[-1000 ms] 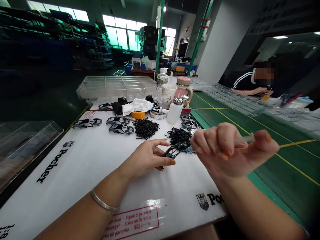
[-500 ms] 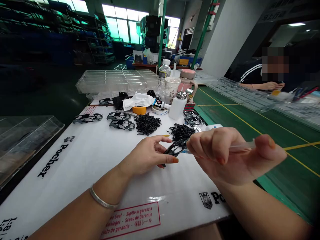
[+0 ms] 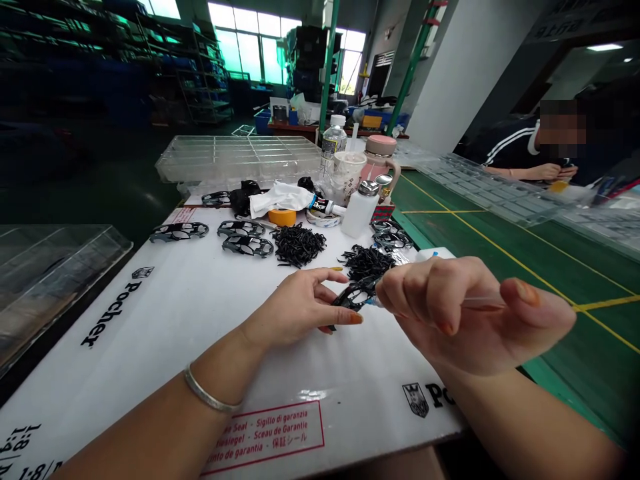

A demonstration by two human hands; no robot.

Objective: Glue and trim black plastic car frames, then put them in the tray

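Observation:
My left hand (image 3: 295,308) is closed around a black model car body frame (image 3: 353,297), holding it just above the white board, fingers on the far side and thumb on the near side. In my right hand (image 3: 465,313) is a clear syringe (image 3: 483,302), its thumb at the plunger end and the fingers curled over the barrel. The blue tip of the syringe meets the frame's right side; whether it touches cannot be made out. Behind the frame lies a pile of small black strips (image 3: 367,262), with a second black pile (image 3: 299,244) to its left.
More car body frames (image 3: 247,245) lie on the white board (image 3: 200,300). At the back stand a white pump bottle (image 3: 359,210), a paper cup (image 3: 349,175), a pink flask (image 3: 380,150) and yellow tape (image 3: 282,217). Clear divided trays (image 3: 240,157) sit behind. A person (image 3: 530,150) works at right.
The view has shifted slightly, so everything sits a little further right. Both hands keep nearly the same pose on the frame and the syringe.

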